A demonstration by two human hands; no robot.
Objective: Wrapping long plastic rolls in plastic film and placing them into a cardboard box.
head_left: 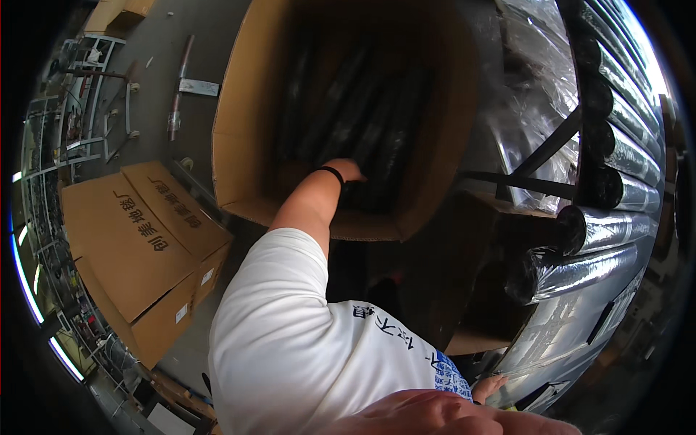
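Observation:
My left hand (349, 171), with a black band at the wrist, reaches down into a large cardboard box (239, 148). Inside the box lie several dark rolls (348, 119) in shiny wrap, side by side. The hand is at the near end of these rolls; its fingers are mostly hidden in shadow, so its grip does not show. My right hand (491, 388) is low at the right, stretched out along the near edge of a film-covered table (554, 337). Nothing shows in it.
Several wrapped black rolls (612, 228) lie stacked on the right, some with ends overhanging. Clear plastic film (536, 87) hangs behind the dark bars of a frame. A closed cardboard box (134, 239) stands at left. Farther off are a metal pole (181, 87) and a wheeled metal frame (90, 138).

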